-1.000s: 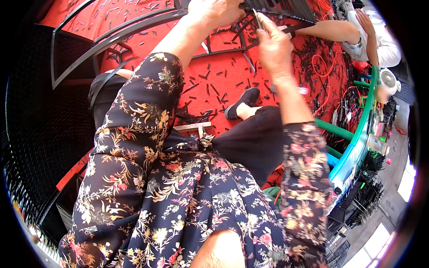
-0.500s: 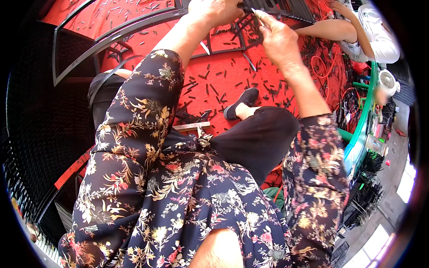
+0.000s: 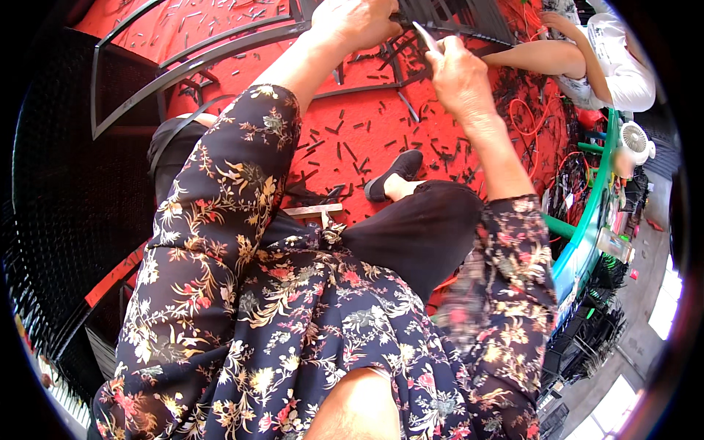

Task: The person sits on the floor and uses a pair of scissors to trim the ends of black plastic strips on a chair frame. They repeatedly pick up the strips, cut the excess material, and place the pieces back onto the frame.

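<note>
My right hand (image 3: 458,70) has shifted since a second ago: it sat lower and nearer the middle, now it is up at 1 o'clock, fist closed round a thin pale blade-like tool (image 3: 425,35) whose tip points at the black woven wicker panel (image 3: 455,16) at 12 o'clock. My left hand (image 3: 359,20) has barely moved, fingers curled shut on the panel's near edge. I judge the weave work is mid-step, the tool brought back to the strands while the left steadies.

Surface: red mat (image 3: 367,139) strewn with short black strip offcuts (image 3: 345,150), bare dark metal frame (image 3: 183,66) lying curved at 10 to 11 o'clock. My black flat shoe (image 3: 392,174) rests centre on the mat. Another person's arm (image 3: 546,57) in a white sleeve reaches in at 1 to 2 o'clock. Green bench edge (image 3: 598,213) and small white fan (image 3: 634,139) at 3 o'clock; dark wicker wall (image 3: 66,220) at 9 o'clock.
</note>
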`<state>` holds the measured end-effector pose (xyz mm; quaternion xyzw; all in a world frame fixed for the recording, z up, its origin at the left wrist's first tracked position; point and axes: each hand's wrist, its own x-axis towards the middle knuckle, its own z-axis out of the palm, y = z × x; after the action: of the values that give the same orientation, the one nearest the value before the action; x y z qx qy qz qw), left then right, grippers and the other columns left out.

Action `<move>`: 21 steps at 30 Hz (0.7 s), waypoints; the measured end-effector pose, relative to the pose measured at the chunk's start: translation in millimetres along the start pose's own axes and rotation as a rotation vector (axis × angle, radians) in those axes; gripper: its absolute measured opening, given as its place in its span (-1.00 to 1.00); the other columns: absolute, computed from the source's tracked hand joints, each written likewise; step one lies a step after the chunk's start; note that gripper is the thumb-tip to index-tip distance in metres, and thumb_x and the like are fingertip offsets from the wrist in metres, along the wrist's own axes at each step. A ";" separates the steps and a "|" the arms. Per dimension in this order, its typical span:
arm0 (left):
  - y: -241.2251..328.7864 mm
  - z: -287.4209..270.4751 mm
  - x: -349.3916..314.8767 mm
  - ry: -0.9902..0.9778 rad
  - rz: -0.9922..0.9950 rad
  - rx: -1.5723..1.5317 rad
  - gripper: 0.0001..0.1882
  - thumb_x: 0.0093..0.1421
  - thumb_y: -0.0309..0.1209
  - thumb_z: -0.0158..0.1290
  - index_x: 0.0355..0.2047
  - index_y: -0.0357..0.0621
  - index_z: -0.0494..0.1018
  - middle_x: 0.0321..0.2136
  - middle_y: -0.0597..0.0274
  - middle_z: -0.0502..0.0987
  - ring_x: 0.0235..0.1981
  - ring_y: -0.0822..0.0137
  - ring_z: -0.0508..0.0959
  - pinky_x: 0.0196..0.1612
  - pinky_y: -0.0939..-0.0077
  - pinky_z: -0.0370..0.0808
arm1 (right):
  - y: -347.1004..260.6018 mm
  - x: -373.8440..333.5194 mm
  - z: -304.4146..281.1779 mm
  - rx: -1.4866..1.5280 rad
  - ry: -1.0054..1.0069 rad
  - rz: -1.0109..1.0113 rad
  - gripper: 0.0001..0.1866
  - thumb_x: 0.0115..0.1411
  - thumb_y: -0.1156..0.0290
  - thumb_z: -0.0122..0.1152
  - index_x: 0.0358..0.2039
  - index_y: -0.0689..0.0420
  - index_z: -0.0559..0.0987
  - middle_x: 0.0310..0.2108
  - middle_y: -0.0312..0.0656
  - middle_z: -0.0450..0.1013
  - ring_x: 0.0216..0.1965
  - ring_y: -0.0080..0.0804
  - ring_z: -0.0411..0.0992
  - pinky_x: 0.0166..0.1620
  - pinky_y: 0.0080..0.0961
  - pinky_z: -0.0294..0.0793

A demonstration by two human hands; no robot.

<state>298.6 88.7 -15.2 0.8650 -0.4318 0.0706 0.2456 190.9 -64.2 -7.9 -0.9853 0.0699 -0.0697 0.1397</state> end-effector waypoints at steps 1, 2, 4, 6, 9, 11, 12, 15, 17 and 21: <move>4.4 -4.5 0.4 -0.014 -0.003 0.018 -0.79 -0.10 -0.31 0.10 -0.53 -0.21 0.52 -0.45 0.04 0.50 -0.28 0.08 0.47 -0.13 0.29 0.36 | 2.2 1.1 -4.0 -0.018 -0.019 -0.045 -0.78 0.15 0.31 0.03 -0.34 0.23 0.42 -0.47 0.12 0.44 -0.35 0.03 0.45 -0.29 -0.16 0.39; 7.2 -7.4 -2.4 0.029 -0.010 0.024 -0.79 -0.10 -0.31 0.10 -0.55 -0.21 0.51 -0.45 0.04 0.49 -0.28 0.07 0.46 -0.13 0.29 0.36 | 1.5 0.5 -4.4 0.010 -0.007 -0.047 -0.78 0.15 0.30 0.04 -0.36 0.22 0.43 -0.48 0.12 0.43 -0.36 0.03 0.45 -0.31 -0.18 0.38; 10.5 -11.0 0.7 0.057 -0.018 0.031 -0.79 -0.10 -0.30 0.09 -0.55 -0.21 0.51 -0.46 0.04 0.49 -0.29 0.08 0.46 -0.13 0.29 0.36 | 1.0 -0.7 -0.7 0.104 0.086 -0.044 -0.78 0.15 0.30 0.05 -0.39 0.22 0.45 -0.52 0.09 0.42 -0.42 -0.01 0.44 -0.35 -0.24 0.38; 14.7 -16.1 1.1 0.086 -0.042 0.028 -0.79 -0.11 -0.30 0.10 -0.54 -0.21 0.51 -0.46 0.05 0.49 -0.28 0.09 0.46 -0.12 0.30 0.36 | 0.6 -5.6 22.1 0.242 0.257 -0.042 -0.79 0.15 0.30 0.06 -0.41 0.21 0.45 -0.58 0.05 0.40 -0.49 -0.10 0.45 -0.38 -0.30 0.37; 12.7 -20.1 4.7 0.075 0.004 0.012 -0.78 -0.11 -0.30 0.09 -0.52 -0.21 0.51 -0.45 0.06 0.49 -0.28 0.09 0.46 -0.12 0.30 0.36 | -6.7 -4.0 52.5 0.648 0.368 0.084 -0.79 0.14 0.34 0.06 -0.45 0.26 0.43 -0.67 -0.01 0.36 -0.63 -0.18 0.37 -0.46 -0.30 0.32; 15.3 -16.4 -1.6 0.062 -0.053 0.054 -0.77 -0.09 -0.29 0.10 -0.49 -0.20 0.52 -0.44 0.07 0.49 -0.26 0.11 0.45 -0.10 0.31 0.35 | -6.6 -8.1 65.7 1.067 0.227 0.199 -0.78 0.18 0.35 0.04 -0.54 0.21 0.40 -0.77 -0.25 0.23 -0.73 -0.53 0.20 -0.62 -0.50 0.21; 12.9 -13.9 -4.7 0.062 -0.086 0.061 -0.77 -0.09 -0.28 0.10 -0.49 -0.20 0.52 -0.43 0.08 0.49 -0.25 0.12 0.45 -0.10 0.31 0.35 | -11.8 -10.5 59.9 1.297 0.107 0.275 -0.76 0.19 0.35 0.03 -0.56 0.19 0.40 -0.78 -0.32 0.20 -0.75 -0.59 0.16 -0.66 -0.55 0.16; 8.2 -16.3 -5.1 0.041 -0.082 0.031 -0.76 -0.07 -0.27 0.10 -0.47 -0.20 0.52 -0.39 0.07 0.49 -0.23 0.12 0.44 -0.09 0.33 0.34 | 2.0 -4.6 40.1 1.259 -0.114 0.314 -0.76 0.20 0.30 0.02 -0.55 0.14 0.39 -0.79 -0.35 0.25 -0.79 -0.52 0.21 -0.71 -0.55 0.17; -3.2 -8.5 -7.7 0.056 -0.011 0.051 -0.75 -0.07 -0.27 0.10 -0.46 -0.20 0.52 -0.38 0.06 0.49 -0.23 0.10 0.44 -0.09 0.33 0.35 | 4.5 1.9 27.1 0.307 0.195 -0.129 -0.78 0.18 0.27 0.01 -0.48 0.16 0.42 -0.69 -0.05 0.41 -0.63 -0.10 0.41 -0.56 -0.28 0.36; 6.8 -18.9 -9.0 0.054 -0.085 0.118 -0.77 -0.07 -0.27 0.10 -0.47 -0.18 0.52 -0.40 0.10 0.49 -0.24 0.13 0.44 -0.08 0.34 0.33 | -3.8 2.6 17.0 0.013 0.198 -0.133 -0.77 0.18 0.25 -0.02 -0.45 0.16 0.40 -0.60 0.07 0.42 -0.46 0.08 0.43 -0.42 -0.11 0.38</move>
<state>289.4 100.8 0.7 0.8933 -0.3830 0.1090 0.2084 196.6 -56.5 -22.7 -0.9751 0.0175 -0.1763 0.1334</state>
